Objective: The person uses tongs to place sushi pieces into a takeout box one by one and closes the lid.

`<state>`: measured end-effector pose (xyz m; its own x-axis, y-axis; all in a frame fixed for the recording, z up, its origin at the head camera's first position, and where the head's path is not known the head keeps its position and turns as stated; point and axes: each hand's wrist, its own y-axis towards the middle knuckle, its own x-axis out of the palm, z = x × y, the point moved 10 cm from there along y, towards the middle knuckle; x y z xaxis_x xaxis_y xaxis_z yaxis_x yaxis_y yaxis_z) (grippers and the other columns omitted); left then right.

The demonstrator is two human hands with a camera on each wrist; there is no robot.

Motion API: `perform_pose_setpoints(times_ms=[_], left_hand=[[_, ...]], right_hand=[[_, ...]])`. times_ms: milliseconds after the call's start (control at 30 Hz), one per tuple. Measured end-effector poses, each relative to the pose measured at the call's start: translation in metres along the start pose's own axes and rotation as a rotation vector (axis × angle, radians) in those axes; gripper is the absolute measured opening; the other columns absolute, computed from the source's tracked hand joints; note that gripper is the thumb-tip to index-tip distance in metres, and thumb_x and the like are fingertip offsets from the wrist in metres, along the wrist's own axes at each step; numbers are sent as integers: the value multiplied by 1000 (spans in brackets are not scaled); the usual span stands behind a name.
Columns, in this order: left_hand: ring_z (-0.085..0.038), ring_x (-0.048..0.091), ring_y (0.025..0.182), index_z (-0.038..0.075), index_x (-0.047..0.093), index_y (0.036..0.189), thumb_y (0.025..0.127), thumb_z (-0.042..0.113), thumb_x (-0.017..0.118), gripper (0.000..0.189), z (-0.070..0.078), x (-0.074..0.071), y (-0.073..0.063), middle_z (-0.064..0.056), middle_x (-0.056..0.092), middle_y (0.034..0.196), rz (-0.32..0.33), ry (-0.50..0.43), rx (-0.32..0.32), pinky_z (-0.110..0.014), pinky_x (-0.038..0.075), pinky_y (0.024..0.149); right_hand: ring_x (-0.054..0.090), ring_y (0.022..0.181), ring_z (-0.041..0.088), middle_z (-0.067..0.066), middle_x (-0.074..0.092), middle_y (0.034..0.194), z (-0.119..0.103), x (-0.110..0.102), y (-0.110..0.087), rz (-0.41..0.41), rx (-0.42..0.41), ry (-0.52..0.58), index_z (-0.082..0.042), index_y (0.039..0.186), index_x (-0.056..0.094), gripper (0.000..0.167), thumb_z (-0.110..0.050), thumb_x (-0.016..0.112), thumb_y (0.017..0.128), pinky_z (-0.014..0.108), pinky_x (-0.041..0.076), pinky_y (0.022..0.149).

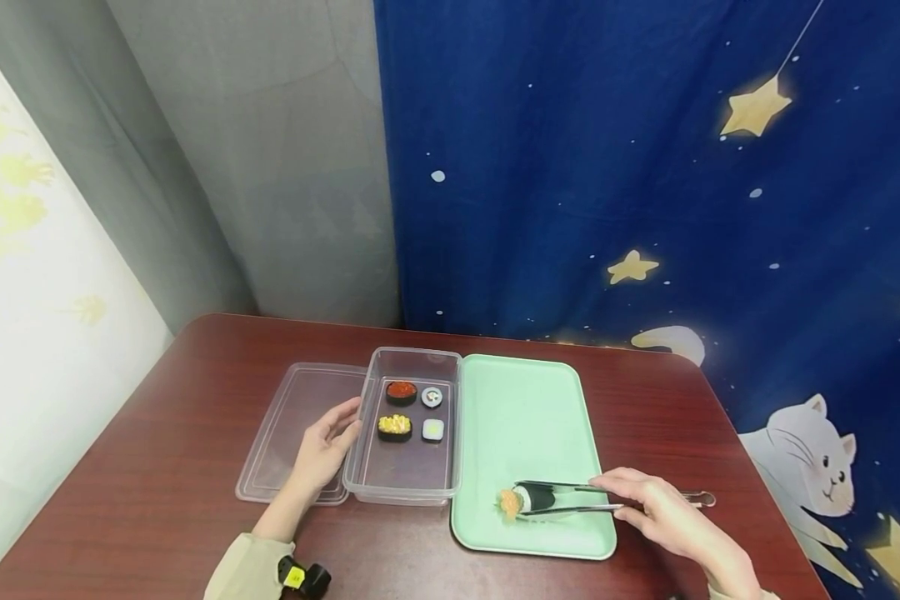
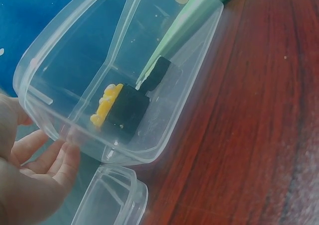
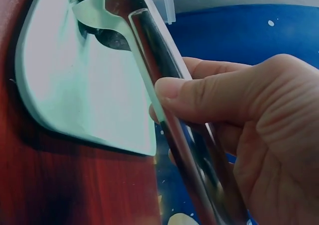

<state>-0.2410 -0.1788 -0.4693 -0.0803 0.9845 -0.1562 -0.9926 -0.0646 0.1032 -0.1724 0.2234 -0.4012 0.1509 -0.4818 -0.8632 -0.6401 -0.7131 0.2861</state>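
Observation:
My left hand (image 1: 324, 446) rests its fingers against the outer left wall of a clear plastic container (image 1: 403, 496). Inside stand several sushi pieces: a red-topped one (image 1: 401, 392), a corn-topped one (image 2: 119, 110), a small round roll (image 1: 432, 397) and a small pale-topped piece (image 1: 432, 430). My right hand (image 1: 656, 504) grips metal tongs (image 3: 172, 100) between thumb and fingers. Over the green tray (image 1: 528, 417), the tong arms lie either side of a black-wrapped sushi roll with an orange end (image 1: 534, 498). Whether the roll touches the tray cannot be told.
A clear lid (image 1: 277, 433) lies on the brown table (image 1: 157, 467), left of the container and partly behind my left hand. The tray stands close against the container's right side. Behind the table hang a grey curtain (image 1: 307, 208) and a blue starry one (image 1: 532, 208).

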Motion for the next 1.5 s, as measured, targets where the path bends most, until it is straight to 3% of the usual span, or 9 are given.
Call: perform_pose_setpoints(times_ms=[333, 567, 767, 1200, 1367, 1500], left_hand=[[-17, 53, 113, -4, 50, 130, 92, 4, 57, 40, 0, -2, -1, -23, 54, 128, 6, 5, 12, -9, 41, 87], [-29, 50, 117, -4, 49, 131, 93, 5, 56, 40, 0, 0, -1, -23, 53, 128, -5, -1, -3, -9, 41, 87], [-31, 49, 118, -5, 49, 131, 92, 3, 56, 40, 0, 0, -1, -25, 54, 127, -2, -23, -18, -10, 42, 86], [-32, 48, 120, -4, 49, 132, 93, 3, 56, 40, 0, 1, -1, -24, 52, 130, -11, -4, -14, -9, 41, 86], [-33, 48, 119, -4, 49, 131, 92, 1, 56, 40, -1, 1, 1, -23, 52, 130, -9, -11, -7, -9, 42, 87], [-35, 49, 119, -5, 49, 131, 91, 1, 56, 40, 0, 1, 1, -24, 52, 130, -7, -10, 9, -10, 42, 86]], right_hand=[[58, 97, 11, 5, 63, 107, 1, 2, -6, 34, 11, 48, -9, 121, 61, 52, 6, 73, 72, 7, 39, 82], [59, 96, 10, 5, 64, 106, -3, -10, 1, 123, -5, 35, -5, 116, 63, 52, 12, 73, 68, 6, 39, 83], [59, 95, 10, 7, 63, 106, -4, -22, 13, 162, -17, 29, -3, 117, 63, 53, 14, 73, 68, 8, 42, 80], [60, 96, 16, 6, 64, 109, -19, -40, 67, 186, -76, 13, -5, 119, 63, 52, 12, 72, 70, 11, 42, 79], [60, 102, 17, 6, 64, 111, -24, -32, 92, 161, -117, 26, -4, 119, 62, 49, 10, 72, 73, 10, 41, 87], [60, 102, 21, 6, 64, 112, -28, -20, 111, 126, -142, 28, -3, 119, 62, 46, 6, 72, 75, 22, 48, 85]])
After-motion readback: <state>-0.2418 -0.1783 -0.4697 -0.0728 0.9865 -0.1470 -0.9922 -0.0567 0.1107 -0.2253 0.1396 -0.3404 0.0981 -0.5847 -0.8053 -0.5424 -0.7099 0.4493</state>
